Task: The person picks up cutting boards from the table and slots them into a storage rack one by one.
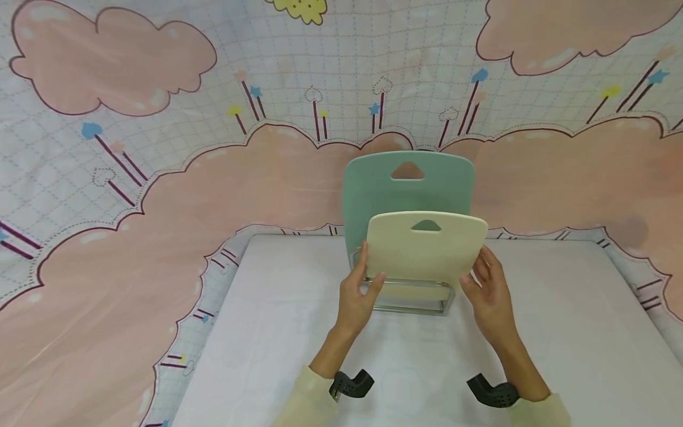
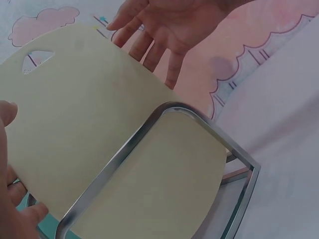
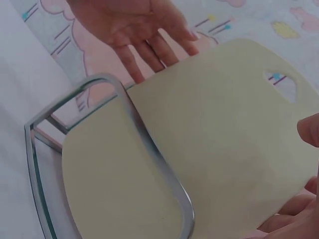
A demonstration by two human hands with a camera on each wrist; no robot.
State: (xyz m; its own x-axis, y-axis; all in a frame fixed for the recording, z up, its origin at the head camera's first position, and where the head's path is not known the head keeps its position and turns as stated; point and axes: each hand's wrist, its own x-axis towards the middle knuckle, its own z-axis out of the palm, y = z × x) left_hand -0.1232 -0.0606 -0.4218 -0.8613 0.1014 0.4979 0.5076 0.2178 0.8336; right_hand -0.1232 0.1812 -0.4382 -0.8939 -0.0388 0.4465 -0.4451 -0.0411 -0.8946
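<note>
A cream cutting board (image 1: 421,252) with a handle slot stands in a metal wire rack (image 1: 409,311), its lower part behind the rack's front bar. Along its left edge my left hand (image 1: 356,299) touches it with outstretched fingers, thumb spread away. My right hand (image 1: 490,299) is at the right edge, fingers extended against it and thumb apart, as the left wrist view shows for the right hand (image 2: 172,25). Behind rises a larger green cutting board (image 1: 408,196), also in the rack. The right wrist view shows the left hand (image 3: 132,25) with fingertips at the board's rim.
The rack stands on a white tabletop (image 1: 267,332) near its back edge. A backdrop cloth (image 1: 213,190) with printed clouds hangs behind and beside the table. A black wrist strap (image 1: 353,384) sits on the left wrist, another black strap (image 1: 492,392) on the right.
</note>
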